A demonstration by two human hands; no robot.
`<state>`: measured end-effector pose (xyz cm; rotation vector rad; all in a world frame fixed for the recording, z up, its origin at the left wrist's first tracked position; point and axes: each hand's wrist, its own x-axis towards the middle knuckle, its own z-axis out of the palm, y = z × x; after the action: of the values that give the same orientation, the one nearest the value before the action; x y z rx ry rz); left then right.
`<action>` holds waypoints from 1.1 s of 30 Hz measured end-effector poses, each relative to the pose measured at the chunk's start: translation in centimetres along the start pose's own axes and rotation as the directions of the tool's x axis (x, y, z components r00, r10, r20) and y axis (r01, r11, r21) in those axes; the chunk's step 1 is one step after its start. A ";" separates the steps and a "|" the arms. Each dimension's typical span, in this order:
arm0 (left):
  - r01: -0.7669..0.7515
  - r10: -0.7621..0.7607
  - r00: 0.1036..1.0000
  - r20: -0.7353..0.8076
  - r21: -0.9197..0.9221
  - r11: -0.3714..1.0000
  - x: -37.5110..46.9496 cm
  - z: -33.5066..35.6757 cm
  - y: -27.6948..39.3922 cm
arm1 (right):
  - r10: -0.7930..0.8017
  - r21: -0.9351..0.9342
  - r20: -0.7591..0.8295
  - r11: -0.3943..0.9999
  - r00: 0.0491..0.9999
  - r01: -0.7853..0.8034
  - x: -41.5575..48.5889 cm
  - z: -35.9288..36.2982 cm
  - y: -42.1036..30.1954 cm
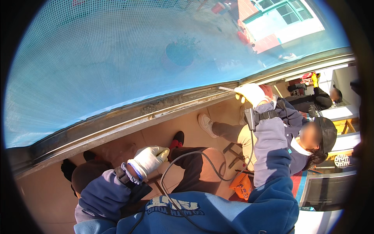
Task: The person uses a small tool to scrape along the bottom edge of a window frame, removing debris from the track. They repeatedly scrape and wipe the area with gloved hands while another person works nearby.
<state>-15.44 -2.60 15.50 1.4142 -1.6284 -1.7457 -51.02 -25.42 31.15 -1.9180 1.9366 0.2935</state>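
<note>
My right hand (252,94), in a pale work glove with yellowish fingertips, grips a thin, flat metal tool (225,88). The tool's tip lies at the channel of a long window frame (163,107); its handle is hidden in my palm. Dark dirt and worn patches show along the frame. My left hand (148,160), gloved the same way, hangs below the frame above my knees. Its fingers are curled together, and I see nothing in them. Blue mesh screen (111,64) stretches beyond the frame.
A cable (187,152) loops from a device strapped on my right forearm (250,119) across my lap. Close on my right sits a person in a black cap (326,134); another person (321,98) is farther back. An orange bag (242,185) lies beside my leg, near a stool (233,152).
</note>
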 end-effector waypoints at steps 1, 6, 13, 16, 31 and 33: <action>0.000 0.000 1.000 0.010 0.018 1.000 0.0 -0.1 0.0 | 0.069 -0.024 0.015 0.997 0.997 -0.069 0.3 0.1 0.5; 0.007 -0.007 1.000 0.018 0.037 0.999 0.0 -0.3 0.0 | 0.082 0.055 0.041 0.995 0.996 -0.085 0.4 0.5 0.4; -0.004 0.004 1.000 -0.002 0.005 1.000 -0.8 -0.5 -0.2 | 0.107 0.040 0.055 0.993 0.993 -0.110 0.6 0.7 -0.8; 0.005 -0.006 1.000 -0.005 -0.017 1.000 -1.2 -0.8 -0.1 | 0.115 0.157 0.081 0.979 0.990 -0.126 0.6 0.6 -1.3; 0.012 -0.013 1.000 -0.016 -0.035 0.999 -1.7 -1.0 0.4 | 0.051 -0.200 0.053 0.979 0.997 -0.040 -1.2 -0.5 -3.6; -0.023 0.022 0.999 -0.046 -0.020 1.000 -1.6 -0.8 0.2 | 0.060 -0.231 0.014 0.971 0.998 -0.055 -1.4 -1.5 -2.7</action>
<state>-14.16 -1.73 16.45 1.4106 -1.5920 -1.7003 -48.59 -24.85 33.47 -1.9927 2.0226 0.5757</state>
